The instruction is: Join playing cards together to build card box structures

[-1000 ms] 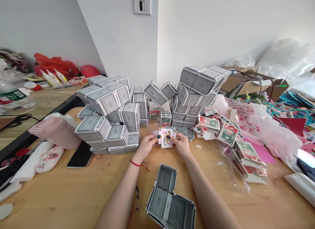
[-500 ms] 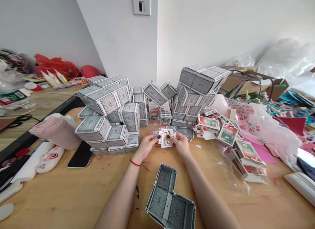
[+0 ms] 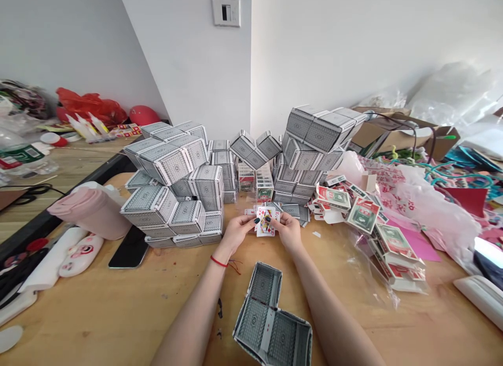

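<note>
Face-up playing cards point(image 3: 266, 224), a red court card on top, are held between my two hands above the middle of the table. My left hand point(image 3: 238, 233) pinches their left edge, its thumb on the card face. On the other side my right hand point(image 3: 290, 232) grips the right edge, its thumb also on top. Several loose cards point(image 3: 301, 214) lie just behind my hands. Between my forearms rests an L-shaped piece point(image 3: 267, 316) built from grey-backed cards, its top open. How many cards I hold cannot be made out.
Blocks folded from grey-backed cards are stacked at the left point(image 3: 173, 198) and right point(image 3: 306, 151). Opened card boxes point(image 3: 363, 215) and plastic wrap lie to the right. A phone point(image 3: 128, 248) and a rolled pink cloth point(image 3: 88, 208) are on the left.
My left hand has shifted slightly right, and its thumb now overlaps the cards more. The cards in my hands sit closer together. The L-shaped piece has stayed put.
</note>
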`<action>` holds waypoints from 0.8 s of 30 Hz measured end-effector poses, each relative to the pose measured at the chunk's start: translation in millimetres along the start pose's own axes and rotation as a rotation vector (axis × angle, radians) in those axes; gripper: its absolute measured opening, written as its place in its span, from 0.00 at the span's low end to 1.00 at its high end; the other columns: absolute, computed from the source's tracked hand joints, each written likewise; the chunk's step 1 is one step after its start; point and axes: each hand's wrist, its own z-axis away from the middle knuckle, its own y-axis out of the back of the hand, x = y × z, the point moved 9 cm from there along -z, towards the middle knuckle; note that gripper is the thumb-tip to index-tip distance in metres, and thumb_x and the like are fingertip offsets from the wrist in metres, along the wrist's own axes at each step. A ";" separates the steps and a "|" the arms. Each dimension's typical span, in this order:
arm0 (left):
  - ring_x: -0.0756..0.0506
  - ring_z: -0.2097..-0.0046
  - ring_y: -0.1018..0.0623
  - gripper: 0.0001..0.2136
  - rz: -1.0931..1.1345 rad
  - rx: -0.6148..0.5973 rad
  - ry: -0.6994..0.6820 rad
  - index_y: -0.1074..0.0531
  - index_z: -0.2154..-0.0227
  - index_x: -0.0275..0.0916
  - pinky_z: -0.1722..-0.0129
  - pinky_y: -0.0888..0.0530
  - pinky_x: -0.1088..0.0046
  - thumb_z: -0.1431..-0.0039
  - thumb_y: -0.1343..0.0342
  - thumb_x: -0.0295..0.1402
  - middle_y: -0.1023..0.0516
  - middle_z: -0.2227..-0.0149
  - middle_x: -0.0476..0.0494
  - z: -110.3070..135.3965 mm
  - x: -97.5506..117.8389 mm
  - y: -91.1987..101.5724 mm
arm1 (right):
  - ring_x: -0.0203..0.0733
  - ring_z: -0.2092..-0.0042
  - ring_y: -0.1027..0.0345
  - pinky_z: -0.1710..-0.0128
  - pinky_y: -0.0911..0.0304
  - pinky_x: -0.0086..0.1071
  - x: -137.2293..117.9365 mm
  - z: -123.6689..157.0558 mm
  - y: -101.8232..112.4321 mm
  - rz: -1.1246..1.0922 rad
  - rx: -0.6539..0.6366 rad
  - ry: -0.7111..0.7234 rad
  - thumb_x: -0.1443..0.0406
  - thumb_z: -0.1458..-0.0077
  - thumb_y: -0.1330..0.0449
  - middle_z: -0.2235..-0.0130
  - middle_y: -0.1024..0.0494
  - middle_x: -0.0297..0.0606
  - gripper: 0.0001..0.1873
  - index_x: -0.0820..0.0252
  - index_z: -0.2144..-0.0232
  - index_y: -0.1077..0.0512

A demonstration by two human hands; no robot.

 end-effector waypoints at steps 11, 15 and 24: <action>0.50 0.71 0.28 0.12 -0.110 0.094 -0.043 0.28 0.75 0.33 0.69 0.31 0.75 0.61 0.38 0.36 0.25 0.73 0.45 -1.1 3.9 4.2 | 0.35 0.79 0.38 0.78 0.41 0.30 -4.8 7.8 -10.6 -0.101 -0.016 -0.081 0.57 0.67 0.35 0.80 0.28 0.31 0.16 0.60 0.82 0.36; 0.51 0.74 0.30 0.11 -0.121 0.135 -0.075 0.29 0.78 0.33 0.72 0.33 0.76 0.62 0.38 0.36 0.27 0.77 0.48 -1.1 4.8 9.2 | 0.36 0.78 0.37 0.77 0.40 0.30 -7.7 9.7 -14.1 -0.114 -0.031 -0.078 0.56 0.67 0.35 0.79 0.28 0.30 0.16 0.59 0.82 0.35; 0.52 0.75 0.32 0.09 -0.090 0.179 -0.060 0.30 0.81 0.33 0.73 0.36 0.76 0.63 0.39 0.34 0.30 0.80 0.49 0.3 5.5 11.3 | 0.37 0.78 0.37 0.77 0.41 0.30 -1.9 6.7 -15.1 -0.129 -0.057 -0.094 0.55 0.69 0.34 0.82 0.31 0.29 0.18 0.59 0.82 0.36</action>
